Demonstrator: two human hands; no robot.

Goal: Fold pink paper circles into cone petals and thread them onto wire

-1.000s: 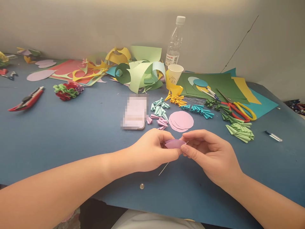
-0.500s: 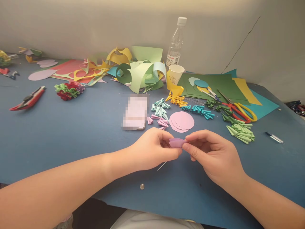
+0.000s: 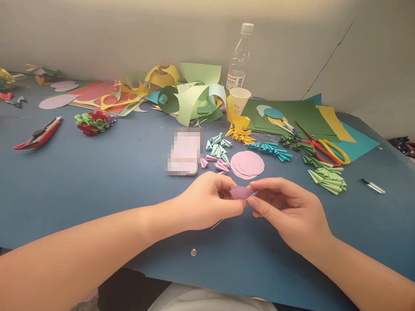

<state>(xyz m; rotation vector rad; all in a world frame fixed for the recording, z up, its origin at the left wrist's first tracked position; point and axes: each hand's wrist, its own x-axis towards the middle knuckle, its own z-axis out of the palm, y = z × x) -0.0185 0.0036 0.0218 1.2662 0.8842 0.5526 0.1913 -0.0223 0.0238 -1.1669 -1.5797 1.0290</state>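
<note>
Both my hands meet over the front of the blue table, pinching one folded piece of purple paper (image 3: 239,192). My left hand (image 3: 210,201) is closed on its left end, thumb in front. At its right edge, the thumb and forefinger of my right hand (image 3: 285,207) grip the paper. A thin white stick (image 3: 217,224) shows below my left hand, its upper part hidden. Just beyond my hands lie pink paper circles (image 3: 249,164) in a loose stack and several rolled pink paper cones (image 3: 221,166).
Pale-blue, orange, teal and green paper cones (image 3: 329,180) lie in groups beyond. A phone (image 3: 186,151) is left of them, scissors (image 3: 324,151) right. A paper cup (image 3: 239,100), a bottle (image 3: 238,60) and paper scraps (image 3: 191,101) stand by the wall. A bead (image 3: 193,252) sits near the front edge.
The purple paper has turned slightly between my fingers, and a pale tip now shows at its right end. The white stick has shifted a little with it. My hands stay in place.
</note>
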